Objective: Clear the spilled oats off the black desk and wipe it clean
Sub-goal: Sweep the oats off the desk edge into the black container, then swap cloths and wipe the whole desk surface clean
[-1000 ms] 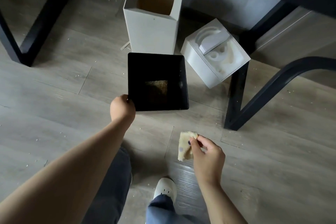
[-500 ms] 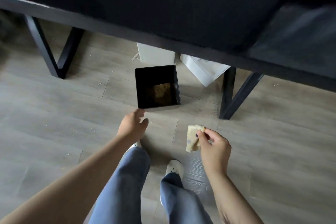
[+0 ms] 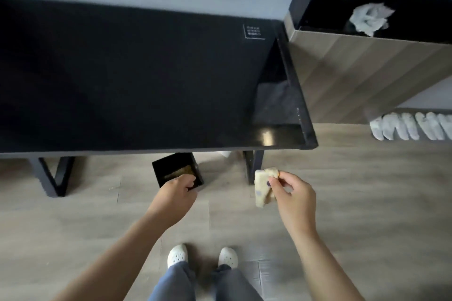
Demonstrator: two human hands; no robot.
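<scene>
Surface: black desk top [image 3: 127,76] fills the upper left of the view; no oats can be made out on it; a small white printed square sits near its far right corner.
Bin: black square bin [image 3: 171,173] stands on the floor under the near edge of the surface, partly hidden by that edge; a tan heap, apparently oats [image 3: 184,169], lies inside it.
Left hand: left hand [image 3: 175,197] is held low in front of the bin, overlapping its near rim in the view; fingers curled inward; whether the grip touches or holds the rim, cannot tell.
Right hand: right hand [image 3: 294,199] is raised over the floor, right of the bin and just in front of the desk leg [image 3: 252,166].
Right grip: thumb and fingers pressed together, pinching the cloth at its upper right edge.
Cloth: pale yellow spotted cloth [image 3: 261,188] hangs folded from the right grip, left of the knuckles, clear of the surface and below its near edge in the view.
Cloth to bin: apart, with the desk leg between them in the view.
Floor: grey wood planks [image 3: 367,203]; white shoes [image 3: 177,255] stand below the hands.
Right side: wood-sided unit [image 3: 354,76] beside the surface, a crumpled white tissue [image 3: 369,18] inside its dark top.
</scene>
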